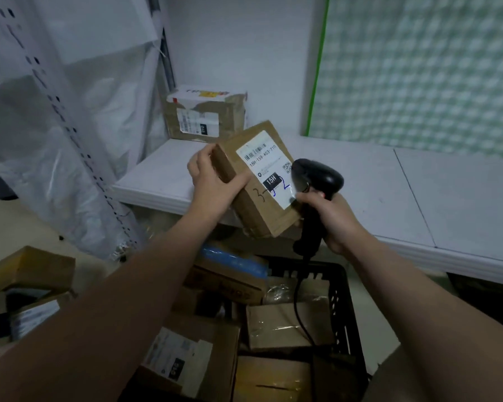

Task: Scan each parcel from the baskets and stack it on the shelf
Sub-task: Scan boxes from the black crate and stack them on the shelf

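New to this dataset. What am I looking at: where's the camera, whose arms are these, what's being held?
There is no robot here. The single picture comes from a wide-angle camera worn on a person's head, looking forward and down, so the two bare arms coming in from the bottom are the wearer's own. The left hand grips a brown cardboard parcel, tilted so that its white shipping label faces the camera. The right hand holds a black corded barcode scanner by its handle, with the scanner's head close to that label. Behind the hands is a white shelf, with one taped box standing at its back left corner. Below the hands, a black plastic basket holds more cardboard parcels.
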The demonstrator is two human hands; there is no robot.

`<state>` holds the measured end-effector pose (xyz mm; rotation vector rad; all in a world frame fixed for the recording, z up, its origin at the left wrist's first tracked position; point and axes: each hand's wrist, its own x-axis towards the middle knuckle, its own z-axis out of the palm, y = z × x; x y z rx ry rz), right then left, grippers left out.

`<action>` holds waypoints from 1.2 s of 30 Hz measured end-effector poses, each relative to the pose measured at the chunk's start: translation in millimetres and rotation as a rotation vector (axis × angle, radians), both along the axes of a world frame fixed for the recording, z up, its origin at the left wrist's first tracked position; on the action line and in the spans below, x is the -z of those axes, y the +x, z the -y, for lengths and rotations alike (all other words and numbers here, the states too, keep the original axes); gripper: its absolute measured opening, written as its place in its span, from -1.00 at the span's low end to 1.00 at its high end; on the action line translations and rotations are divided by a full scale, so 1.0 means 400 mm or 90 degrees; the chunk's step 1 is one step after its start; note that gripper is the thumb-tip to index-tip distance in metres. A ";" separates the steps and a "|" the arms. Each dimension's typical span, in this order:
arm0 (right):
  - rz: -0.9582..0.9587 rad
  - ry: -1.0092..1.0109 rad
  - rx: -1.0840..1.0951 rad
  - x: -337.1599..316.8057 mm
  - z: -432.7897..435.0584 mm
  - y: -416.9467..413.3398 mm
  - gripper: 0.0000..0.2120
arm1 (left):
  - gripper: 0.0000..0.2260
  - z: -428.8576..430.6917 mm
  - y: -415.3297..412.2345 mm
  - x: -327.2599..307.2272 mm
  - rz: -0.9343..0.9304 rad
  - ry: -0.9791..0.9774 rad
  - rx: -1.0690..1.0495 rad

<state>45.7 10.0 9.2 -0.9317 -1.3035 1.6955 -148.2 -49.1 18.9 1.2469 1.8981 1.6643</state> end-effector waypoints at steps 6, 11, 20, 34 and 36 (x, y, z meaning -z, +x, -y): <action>-0.026 -0.025 0.030 0.037 -0.031 -0.023 -0.90 | 0.04 -0.027 0.030 0.072 0.174 -0.037 0.117; 0.039 0.059 0.053 0.017 -0.038 0.002 -0.88 | 0.07 -0.040 0.027 0.077 0.100 -0.021 0.086; 0.095 0.276 0.073 -0.024 -0.012 0.046 -0.67 | 0.05 -0.053 0.005 0.062 -0.002 -0.078 0.109; 0.162 0.345 0.063 -0.039 0.000 0.058 -0.69 | 0.05 -0.052 0.011 0.043 -0.010 -0.111 0.122; 0.163 0.347 0.060 -0.042 0.003 0.062 -0.68 | 0.06 -0.052 0.012 0.042 -0.009 -0.115 0.119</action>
